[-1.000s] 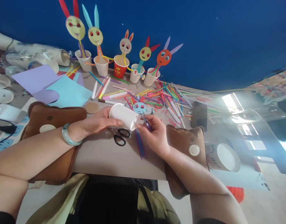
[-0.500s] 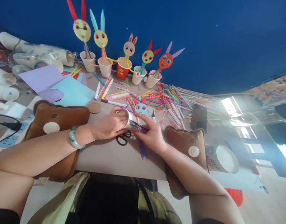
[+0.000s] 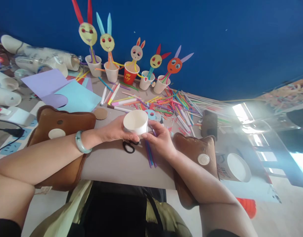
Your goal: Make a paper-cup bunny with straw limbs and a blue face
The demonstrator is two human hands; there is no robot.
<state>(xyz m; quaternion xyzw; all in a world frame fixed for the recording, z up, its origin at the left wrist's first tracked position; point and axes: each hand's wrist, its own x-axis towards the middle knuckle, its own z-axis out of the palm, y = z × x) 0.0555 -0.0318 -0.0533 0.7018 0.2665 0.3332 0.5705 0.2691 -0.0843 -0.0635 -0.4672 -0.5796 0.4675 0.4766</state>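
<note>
My left hand (image 3: 116, 130) is closed around the left side of a white paper cup (image 3: 138, 126). The cup's open mouth is tipped up toward me, and its inside looks bare. At the cup's right side, my right hand (image 3: 162, 138) has its fingers closed on a slim purple thing (image 3: 152, 127), mostly hidden. Its thumb touches the cup wall. Below the cup lie black-handled scissors (image 3: 129, 147), with their blades out of sight. Purple and blue sticks (image 3: 150, 156) rest on the table below my right hand.
Paper-faced rabbit figures stand in cups, one a red cup (image 3: 130, 77), along the blue wall. Markers and coloured sticks (image 3: 166, 107) are piled behind my hands. Purple paper (image 3: 46, 82) and blue paper (image 3: 79, 97) lie left. Brown cushions (image 3: 62, 158) flank my arms.
The cup has turned from lying sideways, mouth to the right, to facing upward. My left hand has shifted its hold to the cup's side. The purple thing has come out of the cup's mouth.
</note>
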